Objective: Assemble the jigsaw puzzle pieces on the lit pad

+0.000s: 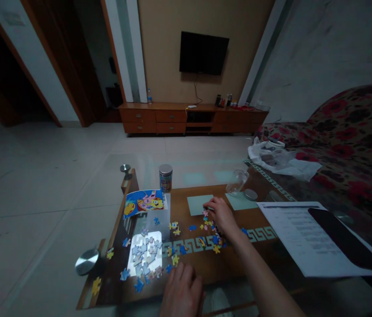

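My right hand (219, 214) reaches over the middle of the glass table, its fingertips pinched at a pink jigsaw piece (205, 213). Below its wrist lies a cluster of blue and yellow jigsaw pieces (217, 240), partly covered by the hand and forearm. My left hand (183, 288) rests at the near edge with its fingers laid on the table, holding nothing visible. Just beyond its fingertips is a yellow-green piece (175, 259). Many loose pieces, several showing pale backs (144, 255), spread to the left. A colourful cartoon picture sheet (146, 202) lies behind them.
A printed tin with a metal lid (165, 178) stands at the back of the glass table (205, 273). A clear jar (237, 181) and a round lid (250, 194) are at back right. White papers (291, 233) with a black object (346, 240) lie at right.
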Demonstrator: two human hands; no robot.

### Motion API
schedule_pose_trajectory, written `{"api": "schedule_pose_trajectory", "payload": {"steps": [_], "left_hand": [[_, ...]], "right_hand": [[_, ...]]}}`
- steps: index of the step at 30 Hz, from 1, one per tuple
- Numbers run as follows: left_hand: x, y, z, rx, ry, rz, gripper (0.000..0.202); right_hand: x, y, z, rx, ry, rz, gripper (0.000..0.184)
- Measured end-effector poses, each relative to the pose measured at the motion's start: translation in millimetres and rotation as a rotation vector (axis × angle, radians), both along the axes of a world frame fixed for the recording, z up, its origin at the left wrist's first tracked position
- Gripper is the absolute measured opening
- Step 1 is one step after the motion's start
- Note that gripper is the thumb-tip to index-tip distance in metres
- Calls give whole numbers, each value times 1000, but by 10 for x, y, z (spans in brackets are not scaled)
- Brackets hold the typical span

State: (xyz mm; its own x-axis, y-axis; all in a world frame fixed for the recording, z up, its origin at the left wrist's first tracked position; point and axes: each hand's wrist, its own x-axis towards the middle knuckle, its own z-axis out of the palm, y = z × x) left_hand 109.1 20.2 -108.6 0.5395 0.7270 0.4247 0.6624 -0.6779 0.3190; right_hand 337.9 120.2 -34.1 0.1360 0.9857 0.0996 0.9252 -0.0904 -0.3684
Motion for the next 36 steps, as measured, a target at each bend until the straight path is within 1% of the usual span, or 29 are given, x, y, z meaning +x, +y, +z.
{"api": "schedule_pose_trajectory", "payload": {"steps": [4, 6, 8, 10, 12, 14, 16, 18, 20, 23, 25, 27, 29, 32, 34, 36], "left_hand": [[54, -39, -17, 7, 23, 2, 24], [75, -51, -30, -11, 49, 3, 21], [85, -52, -43, -30, 67, 29, 19], [70, -37, -29, -66, 100, 42, 15], [30, -7, 34, -123, 143, -9, 10], [-18, 26, 142, -197, 184, -100, 13], [-51, 51, 268, -278, 217, -127, 16], [-68, 69, 390, -344, 241, -121, 16], [-88, 96, 499, -388, 226, -74, 18], [-151, 193, 627, -385, 110, -21, 24], [-198, 296, 669, -360, 65, 3, 29], [-226, 409, 668, -321, 80, 1, 32], [-226, 504, 639, -282, 149, 8, 37], [-202, 591, 615, -273, 241, 73, 46], [-191, 622, 634, -284, 289, 103, 47], [-185, 645, 672, -296, 324, 107, 47]], "right_hand": [[39, 19, -50, -13, -14, -38, 18], [59, 28, -74, -26, -24, -57, 15], [81, 33, -89, -37, -33, -71, 12], [103, 36, -98, -44, -38, -81, 8], [123, 36, -109, -50, -39, -86, 6], [139, 33, -124, -58, -34, -86, 6], [149, 28, -140, -65, -27, -84, 10], [155, 20, -154, -69, -21, -86, 11], [161, 10, -160, -70, -19, -94, 11], [186, -12, -153, -74, -26, -120, 14], [224, -35, -137, -79, -39, -160, 15], [283, -69, -112, -84, -58, -220, 14], [362, -121, -80, -86, -78, -284, 12], [491, -229, -18, -81, -108, -352, 13], [550, -301, 29, -72, -121, -373, 15], [543, -352, 75, -59, -121, -371, 16]]}}
